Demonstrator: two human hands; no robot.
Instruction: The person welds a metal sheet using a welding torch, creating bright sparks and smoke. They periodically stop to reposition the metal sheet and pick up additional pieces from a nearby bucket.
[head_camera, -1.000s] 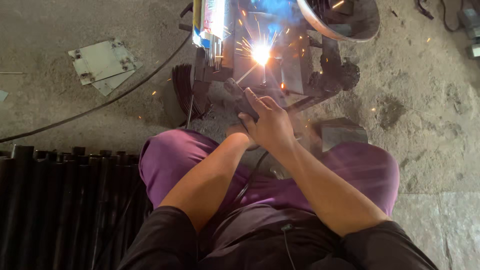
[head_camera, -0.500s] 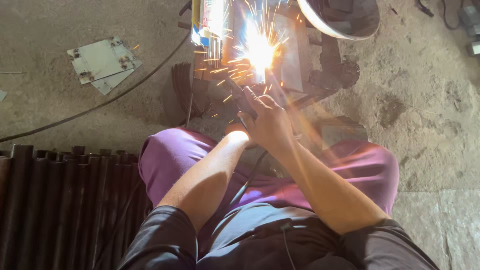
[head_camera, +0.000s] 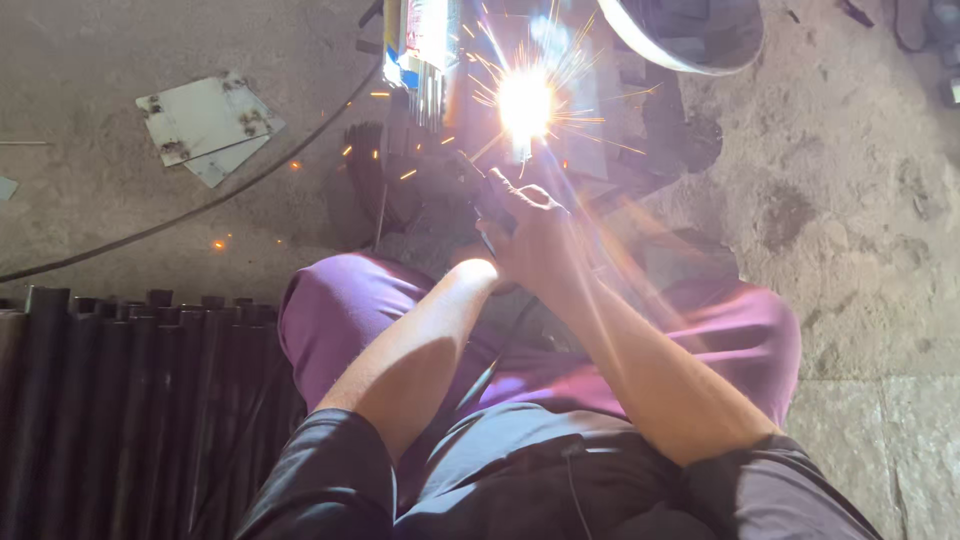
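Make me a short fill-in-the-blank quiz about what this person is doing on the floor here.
1. Both hands, the right hand over the left hand, grip a dark electrode holder pointed at a bright arc throwing out ______.
2. The person's knees are covered in ______ cloth.
3. On the person's left lies a row of dark metal ______.
4. Flat pale metal plates lie on the ______ floor.

Missing words: sparks; purple; pipes; concrete
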